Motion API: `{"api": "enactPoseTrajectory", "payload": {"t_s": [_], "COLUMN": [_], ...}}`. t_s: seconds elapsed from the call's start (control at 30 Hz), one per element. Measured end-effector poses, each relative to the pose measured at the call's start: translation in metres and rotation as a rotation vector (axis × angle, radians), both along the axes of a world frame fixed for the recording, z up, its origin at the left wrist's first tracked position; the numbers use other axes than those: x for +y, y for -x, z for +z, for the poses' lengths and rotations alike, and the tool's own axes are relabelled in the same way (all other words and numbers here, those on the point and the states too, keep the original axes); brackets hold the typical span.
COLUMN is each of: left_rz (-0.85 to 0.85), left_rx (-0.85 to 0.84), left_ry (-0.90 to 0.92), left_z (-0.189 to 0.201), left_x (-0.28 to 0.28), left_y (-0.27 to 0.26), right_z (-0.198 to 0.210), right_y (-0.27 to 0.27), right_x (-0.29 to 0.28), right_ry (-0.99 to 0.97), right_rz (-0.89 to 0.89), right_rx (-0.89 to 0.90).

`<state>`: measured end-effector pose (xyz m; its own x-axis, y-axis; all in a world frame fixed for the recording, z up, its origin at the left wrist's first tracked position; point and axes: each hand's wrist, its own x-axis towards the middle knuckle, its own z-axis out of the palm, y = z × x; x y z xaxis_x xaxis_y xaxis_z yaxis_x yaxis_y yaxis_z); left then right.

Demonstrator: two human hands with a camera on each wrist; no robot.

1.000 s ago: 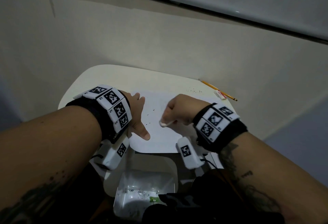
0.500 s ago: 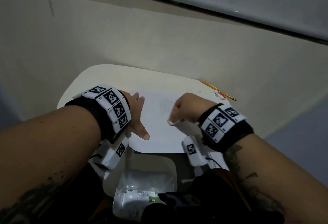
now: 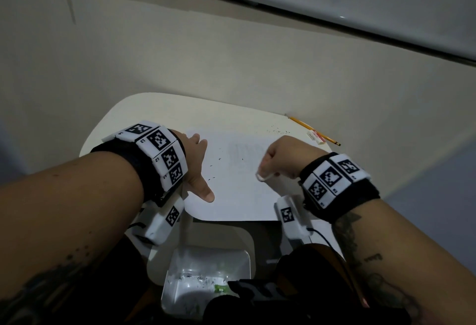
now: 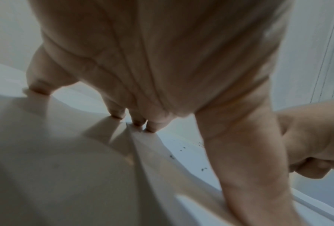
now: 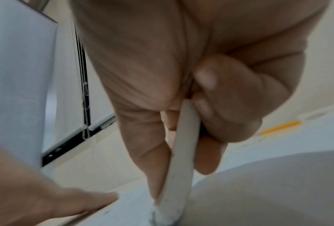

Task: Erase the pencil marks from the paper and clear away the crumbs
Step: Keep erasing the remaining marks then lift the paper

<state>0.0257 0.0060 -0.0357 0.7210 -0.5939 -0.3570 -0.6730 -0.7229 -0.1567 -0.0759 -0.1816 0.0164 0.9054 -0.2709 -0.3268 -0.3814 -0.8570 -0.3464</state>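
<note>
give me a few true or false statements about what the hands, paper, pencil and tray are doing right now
1. The left hand lies flat on the paper, fingers spread. True.
2. The right hand is holding the yellow pencil. False: the pencil lies at the table's far right edge; the hand grips a white eraser.
3. Dark crumbs are scattered on the paper. True.
4. The second eraser is on the paper. False: it lies on the table beside the pencil.
5. The white tray sits on top of the table. False: it is below the table's near edge.
</note>
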Motion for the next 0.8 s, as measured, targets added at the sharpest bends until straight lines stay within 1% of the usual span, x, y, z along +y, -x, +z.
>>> {"api": "enactPoseTrajectory", "payload": {"t_s": [0.07, 0.1, 0.2, 0.27, 0.37, 0.43, 0.5, 0.53, 0.6, 0.67, 0.73, 0.8], "left_rz": [0.006, 0.011, 0.025, 0.029, 0.014, 0.01, 0.009, 0.011, 0.011, 0.018, 0.029, 0.021], "left_rx": [0.008, 0.011, 0.017, 0.022, 0.02, 0.015, 0.02, 0.025, 0.025, 0.026, 0.026, 0.014], "left_ry": [-0.007, -0.013, -0.023, -0.021, -0.006, -0.016, -0.023, -0.028, -0.02, -0.018, -0.015, 0.003], "left_z": [0.0, 0.0, 0.001, 0.001, 0.003, 0.004, 0.004, 0.004, 0.004, 0.004, 0.003, 0.001], "left_x": [0.0, 0.0, -0.001, 0.0, 0.0, 0.0, -0.001, -0.001, -0.001, 0.0, 0.001, 0.001], "left_y": [0.0, 0.0, 0.0, 0.001, 0.003, 0.003, 0.003, 0.002, 0.004, 0.003, 0.002, 0.002], "right_z": [0.002, 0.002, -0.005, -0.01, -0.007, -0.002, 0.0, 0.001, -0.003, -0.009, -0.016, -0.014], "right_y": [0.002, 0.002, 0.002, 0.003, 0.006, 0.006, 0.002, -0.001, -0.008, -0.015, -0.019, -0.017], "right_x": [-0.005, 0.0, 0.026, 0.03, 0.004, -0.016, -0.022, -0.018, 0.001, 0.025, 0.034, 0.025], "right_ry": [0.035, 0.006, -0.184, -0.203, -0.101, 0.024, 0.127, 0.12, -0.041, -0.167, -0.191, -0.165], "right_rz": [-0.011, 0.006, 0.082, 0.086, 0.013, -0.038, -0.046, -0.032, 0.012, 0.067, 0.097, 0.08], "right_rx": [-0.013, -0.03, -0.028, -0.004, 0.017, 0.035, 0.026, -0.013, -0.095, -0.128, -0.106, -0.067]}}
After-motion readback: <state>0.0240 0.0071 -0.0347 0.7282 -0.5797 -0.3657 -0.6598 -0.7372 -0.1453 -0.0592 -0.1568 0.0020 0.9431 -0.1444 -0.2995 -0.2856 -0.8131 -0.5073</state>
